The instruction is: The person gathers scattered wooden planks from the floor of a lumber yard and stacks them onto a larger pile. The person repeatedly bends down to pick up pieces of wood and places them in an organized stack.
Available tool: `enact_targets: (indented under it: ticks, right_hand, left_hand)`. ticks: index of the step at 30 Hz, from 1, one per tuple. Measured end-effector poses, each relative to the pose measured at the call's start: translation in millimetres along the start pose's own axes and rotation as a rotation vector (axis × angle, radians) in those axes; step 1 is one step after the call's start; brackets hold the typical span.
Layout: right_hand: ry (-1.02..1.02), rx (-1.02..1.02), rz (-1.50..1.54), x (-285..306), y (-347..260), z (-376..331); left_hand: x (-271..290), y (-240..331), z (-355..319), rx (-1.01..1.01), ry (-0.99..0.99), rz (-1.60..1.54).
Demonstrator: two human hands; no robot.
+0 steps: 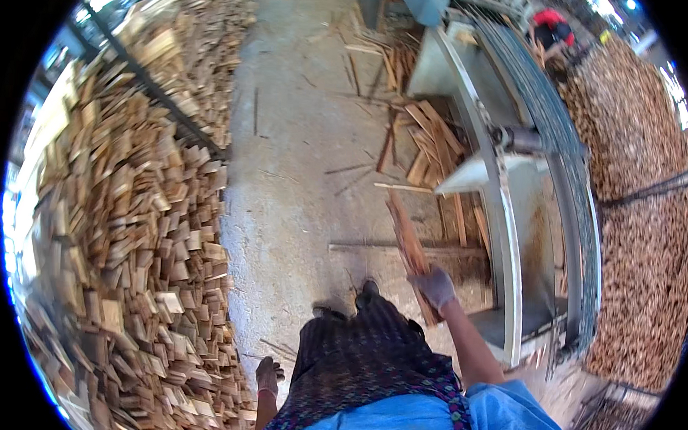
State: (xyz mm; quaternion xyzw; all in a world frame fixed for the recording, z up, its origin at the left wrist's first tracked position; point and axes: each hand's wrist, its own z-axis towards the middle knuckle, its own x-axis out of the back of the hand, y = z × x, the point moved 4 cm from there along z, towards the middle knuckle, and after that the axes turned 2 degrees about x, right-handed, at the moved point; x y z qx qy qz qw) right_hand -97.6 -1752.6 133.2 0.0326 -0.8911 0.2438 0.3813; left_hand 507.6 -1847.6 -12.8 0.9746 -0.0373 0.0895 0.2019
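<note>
My right hand, in a pale work glove, is closed around a long, rough-edged wooden slat. The slat is reddish brown and points forward, away from my body; its near end shows just below the hand. At my left side, my gloved left hand hangs low with loosely bent fingers and nothing visible in it. It is nearest to the tall stack of cut wood pieces on the left.
A metal-framed machine stands close on my right. Loose offcuts lie beside it, and a wooden strip crosses the concrete floor. Farther right rises a big woodpile, with a person in red and black beyond.
</note>
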Motion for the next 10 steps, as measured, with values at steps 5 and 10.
enact_targets:
  ticks: [5, 10]
  right_hand:
    - [-0.038, 0.264, 0.364, 52.7, -50.8, 49.0]
    - [-0.119, 0.448, 0.443, 61.5, -71.1, 98.3]
  left_hand:
    - [-54.3, 51.4, -25.1, -0.103, 0.009, 0.211]
    - [-30.2, 51.3, 29.3, -0.229, -0.076, 0.292]
